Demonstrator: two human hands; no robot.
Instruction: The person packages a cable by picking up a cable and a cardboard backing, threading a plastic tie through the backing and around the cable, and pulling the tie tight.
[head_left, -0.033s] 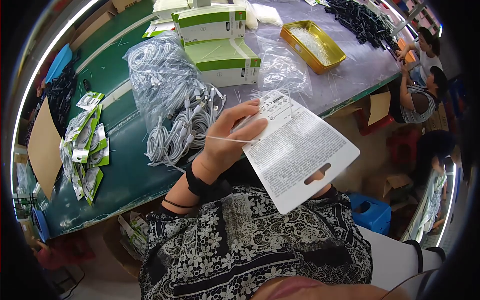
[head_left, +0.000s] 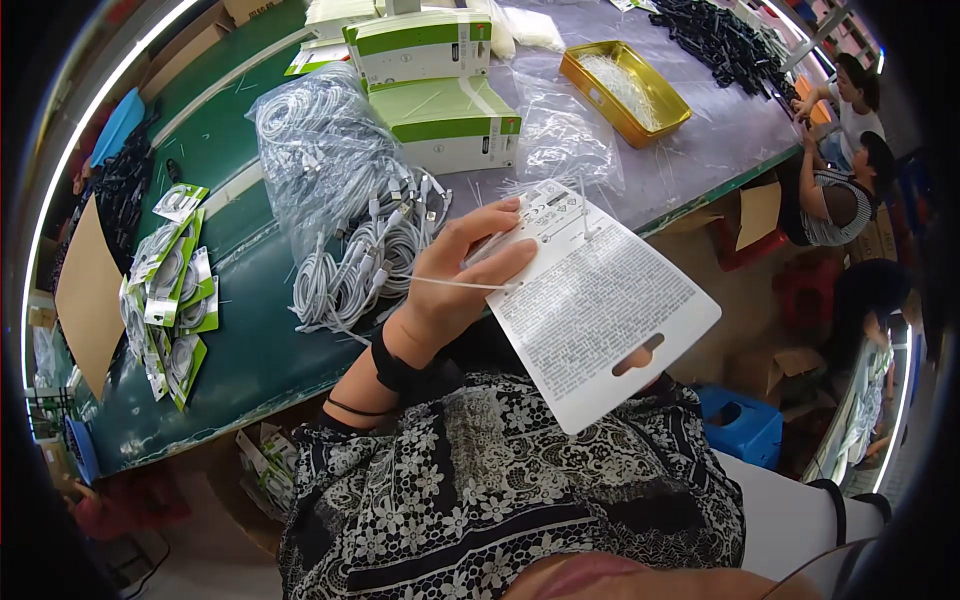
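My left hand [head_left: 462, 265] pinches a white hang card [head_left: 605, 315] near its far left end, thumb on top. Fine print covers the card's facing side, and a slot is cut in its near end. A thin white plastic tie [head_left: 455, 284] runs from the card across my left hand. Another short tie end [head_left: 587, 228] sticks up from the card's far right part. Behind the card is my right hand [head_left: 652, 382]; only a bit of skin shows below and through the slot, its fingers hidden. Coiled white cables [head_left: 365, 265] lie just left of my left hand.
A clear bag of cables [head_left: 320, 125] lies beside green-and-white card stacks [head_left: 450, 140]. A gold tin [head_left: 625, 95] holds thin ties. Carded cables [head_left: 175, 290] are piled at left, near a cardboard sheet [head_left: 88, 295]. Two people [head_left: 840, 190] sit at far right by black parts [head_left: 715, 45].
The card has tilted and shifted slightly toward me and to the right. A tie end now stands up through its far right part. My left hand keeps its grip.
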